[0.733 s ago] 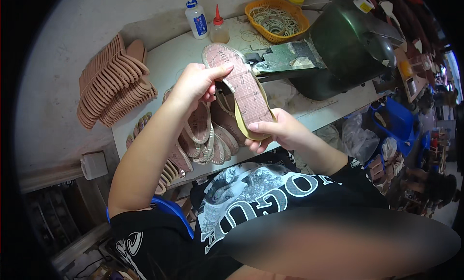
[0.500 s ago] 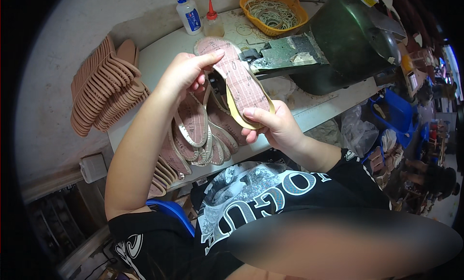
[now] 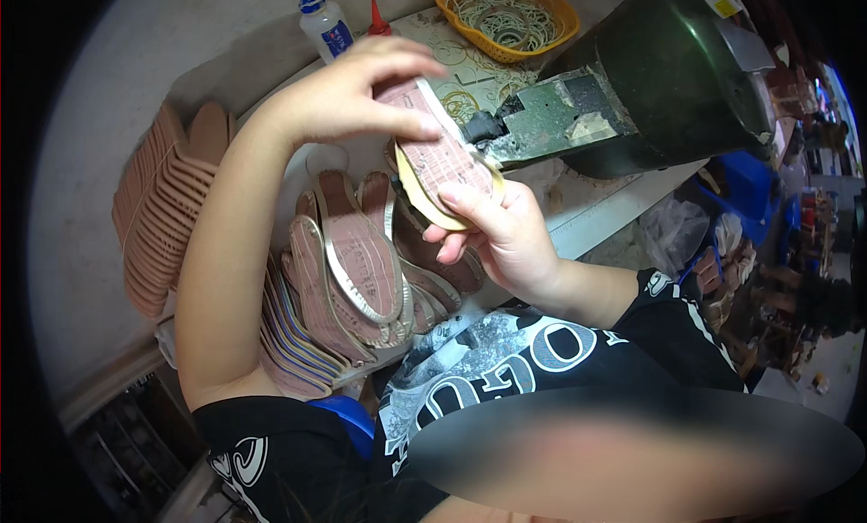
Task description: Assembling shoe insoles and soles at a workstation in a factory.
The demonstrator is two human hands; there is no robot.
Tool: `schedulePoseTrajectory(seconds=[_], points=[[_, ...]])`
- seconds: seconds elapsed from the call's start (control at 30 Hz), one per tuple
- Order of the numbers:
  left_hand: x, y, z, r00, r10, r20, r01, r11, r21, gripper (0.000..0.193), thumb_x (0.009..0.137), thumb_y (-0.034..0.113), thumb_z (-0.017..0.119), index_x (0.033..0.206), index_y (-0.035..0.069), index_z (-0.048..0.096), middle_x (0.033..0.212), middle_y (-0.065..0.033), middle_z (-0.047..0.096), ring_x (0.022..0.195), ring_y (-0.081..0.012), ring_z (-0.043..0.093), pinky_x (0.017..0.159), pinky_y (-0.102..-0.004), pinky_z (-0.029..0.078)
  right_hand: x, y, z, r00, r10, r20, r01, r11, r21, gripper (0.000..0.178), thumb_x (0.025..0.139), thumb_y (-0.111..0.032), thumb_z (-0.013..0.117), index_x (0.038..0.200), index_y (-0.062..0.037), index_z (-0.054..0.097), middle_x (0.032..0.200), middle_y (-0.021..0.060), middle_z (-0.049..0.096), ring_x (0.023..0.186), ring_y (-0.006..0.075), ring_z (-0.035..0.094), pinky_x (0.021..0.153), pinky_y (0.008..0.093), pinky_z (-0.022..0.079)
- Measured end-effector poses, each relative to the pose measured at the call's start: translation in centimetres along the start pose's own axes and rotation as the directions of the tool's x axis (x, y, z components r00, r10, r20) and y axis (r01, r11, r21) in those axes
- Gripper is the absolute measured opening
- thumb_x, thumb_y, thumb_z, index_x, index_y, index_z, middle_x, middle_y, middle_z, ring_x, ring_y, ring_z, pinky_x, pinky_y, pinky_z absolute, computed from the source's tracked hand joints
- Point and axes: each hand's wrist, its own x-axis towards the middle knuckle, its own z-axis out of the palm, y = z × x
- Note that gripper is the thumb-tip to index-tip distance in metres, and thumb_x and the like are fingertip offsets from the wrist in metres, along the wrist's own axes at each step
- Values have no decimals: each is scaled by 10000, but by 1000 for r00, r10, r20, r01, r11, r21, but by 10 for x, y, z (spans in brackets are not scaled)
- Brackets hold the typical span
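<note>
A pink-brown shoe insole (image 3: 432,158) with a white edge and a pale yellow layer showing along its rim is held tilted in front of the green machine arm (image 3: 564,116). My right hand (image 3: 510,238) grips its near end, thumb on top and fingers curled beneath. Over the far end reaches my left hand (image 3: 375,89), thumb lying on the insole's face and fingers stretched apart, slightly blurred; it covers that end. Below, a pile of similar insoles (image 3: 357,252) with pale pleated edges lies on the table. The insole hides part of the machine's black tip.
Stacked brown insoles (image 3: 167,216) lean on the wall at left. A white bottle with a blue cap (image 3: 323,26), a red nozzle bottle (image 3: 379,17) and a yellow basket of rings (image 3: 506,22) stand behind. The dark green machine body (image 3: 673,80) fills the right side.
My left hand has loosened from a pinch on the insole's far end and spread across it. The insole has tilted and shifted slightly. The whole view has shifted too.
</note>
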Motion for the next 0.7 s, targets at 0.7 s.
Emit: schedulePoseTrajectory(seconds=[0.7], points=[[13, 21, -9, 873, -100, 478, 228, 949, -218, 317, 766, 309, 731, 821, 48, 560, 632, 26, 460, 588, -62, 420, 512, -237, 341, -4, -23, -10, 977, 173, 122, -183, 980, 82, 346, 958, -214, 513, 1118, 88, 564, 992, 176, 652, 877, 191, 668, 801, 275, 529]])
